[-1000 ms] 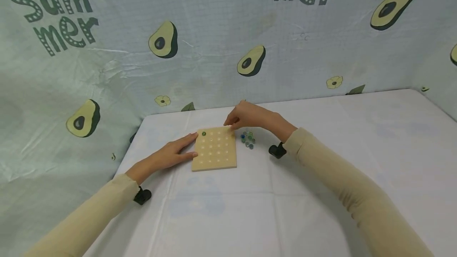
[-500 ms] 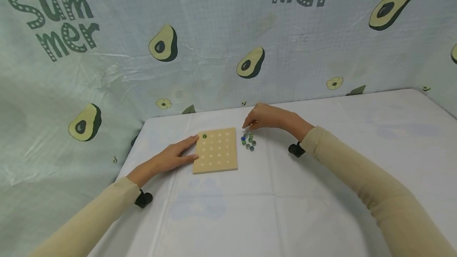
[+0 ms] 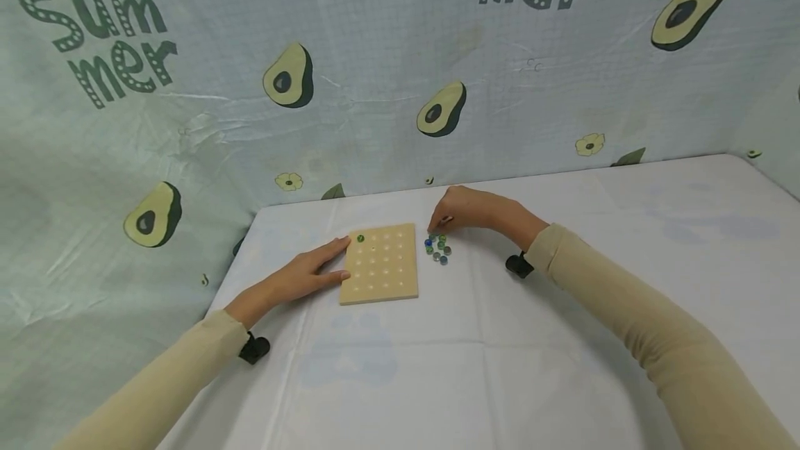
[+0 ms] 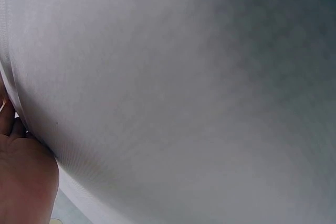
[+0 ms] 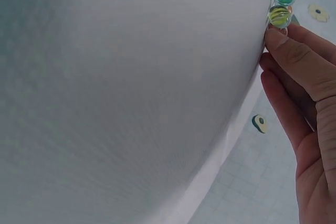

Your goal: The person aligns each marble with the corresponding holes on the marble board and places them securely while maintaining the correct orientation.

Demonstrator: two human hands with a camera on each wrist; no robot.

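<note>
In the head view a square wooden board (image 3: 387,280) with rows of shallow dimples lies on the table. One green marble (image 3: 360,238) sits in its far left dimple. My left hand (image 3: 304,273) rests against the board's left edge, fingers and thumb extended. Right of the board is a loose cluster of glass marbles (image 3: 443,260), green, blue and clear. My right hand (image 3: 465,209) is at the cluster's far end; in the right wrist view its thumb and fingers pinch a clear marble (image 5: 284,31), partly hidden by the thumb. A yellow-green swirled marble (image 5: 280,16) lies just beyond.
A white cloth covers the table (image 3: 437,380). Behind it hangs a pale curtain (image 3: 369,54) printed with avocados and lettering. Each wrist carries a black camera, such as the one by the right cuff (image 3: 519,265). The left wrist view is mostly white cloth.
My right hand has moved right from the board's far right corner to the marbles, then lowered slightly onto the far end of the cluster. The left hand keeps its place at the board.
</note>
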